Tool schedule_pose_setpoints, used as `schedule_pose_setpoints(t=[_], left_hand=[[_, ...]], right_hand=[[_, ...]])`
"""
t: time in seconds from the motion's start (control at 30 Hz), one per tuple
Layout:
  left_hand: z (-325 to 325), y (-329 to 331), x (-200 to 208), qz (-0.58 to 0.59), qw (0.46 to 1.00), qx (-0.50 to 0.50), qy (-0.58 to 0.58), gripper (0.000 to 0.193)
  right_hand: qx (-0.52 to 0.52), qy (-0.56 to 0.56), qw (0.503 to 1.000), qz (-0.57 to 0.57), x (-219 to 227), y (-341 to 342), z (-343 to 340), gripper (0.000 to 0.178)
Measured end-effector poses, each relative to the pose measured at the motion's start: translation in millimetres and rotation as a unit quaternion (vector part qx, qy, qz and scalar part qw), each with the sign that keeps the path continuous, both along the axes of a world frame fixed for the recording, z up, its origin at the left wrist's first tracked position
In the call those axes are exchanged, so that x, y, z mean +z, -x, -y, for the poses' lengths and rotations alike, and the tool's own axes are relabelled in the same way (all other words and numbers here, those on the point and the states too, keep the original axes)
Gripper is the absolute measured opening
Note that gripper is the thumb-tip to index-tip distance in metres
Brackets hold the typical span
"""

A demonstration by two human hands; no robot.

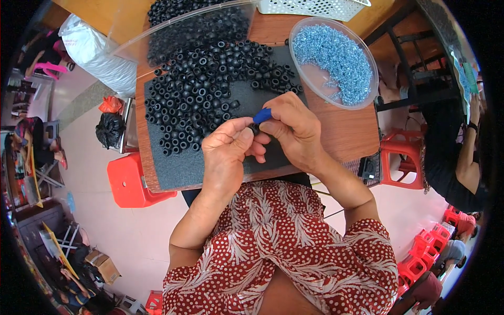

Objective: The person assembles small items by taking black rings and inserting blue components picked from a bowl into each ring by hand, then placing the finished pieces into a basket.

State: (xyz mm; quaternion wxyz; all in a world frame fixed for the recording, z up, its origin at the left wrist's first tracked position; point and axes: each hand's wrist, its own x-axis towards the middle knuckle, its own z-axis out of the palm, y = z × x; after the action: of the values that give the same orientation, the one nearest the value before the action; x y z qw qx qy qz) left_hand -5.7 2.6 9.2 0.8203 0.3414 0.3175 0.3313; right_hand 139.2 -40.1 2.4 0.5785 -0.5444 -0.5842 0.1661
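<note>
My left hand (pixel 226 149) pinches a small black ring-shaped part (pixel 254 128) between thumb and fingers, above the near edge of a dark grey mat (pixel 181 170). My right hand (pixel 299 128) meets it there, its thumb and index finger closed at the same part. A blue cover (pixel 262 115) sits at the tip of the right index finger. Fingers partly hide the black part, and whether the right fingertips hold something smaller cannot be made out. Just beyond my hands, a heap of similar black hollow parts (pixel 199 94) spreads over the mat.
A clear tub (pixel 178 23) of more black parts stands at the back left. At the back right sits a round clear bowl (pixel 317 79) with small shiny light-blue pieces. Behind is a white perforated basket (pixel 315 7). Red stools (pixel 131 181) flank the wooden table (pixel 341 136). Other people sit farther off.
</note>
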Motion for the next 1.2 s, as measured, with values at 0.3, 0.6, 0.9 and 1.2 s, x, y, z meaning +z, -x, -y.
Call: schedule_pose_setpoints(t=[0.3,0.6,0.9,1.2], left_hand=[[1,-2,2,-0.018,1.000,-0.026,-0.001,0.017],[2,-6,5,0.011,0.999,0.032,0.007,0.012],[6,-10,3,-0.016,0.997,0.071,-0.036,0.007],[7,-10,1,0.024,0.998,0.045,0.022,0.013]], right_hand=[[0.004,0.007,1.000,0.028,-1,-2,10,0.018],[0.007,-0.016,0.998,0.068,12,-2,14,0.028],[0.009,-0.075,0.973,0.217,3,0,4,0.037],[-0.001,-0.104,0.964,0.245,-2,-1,4,0.037]])
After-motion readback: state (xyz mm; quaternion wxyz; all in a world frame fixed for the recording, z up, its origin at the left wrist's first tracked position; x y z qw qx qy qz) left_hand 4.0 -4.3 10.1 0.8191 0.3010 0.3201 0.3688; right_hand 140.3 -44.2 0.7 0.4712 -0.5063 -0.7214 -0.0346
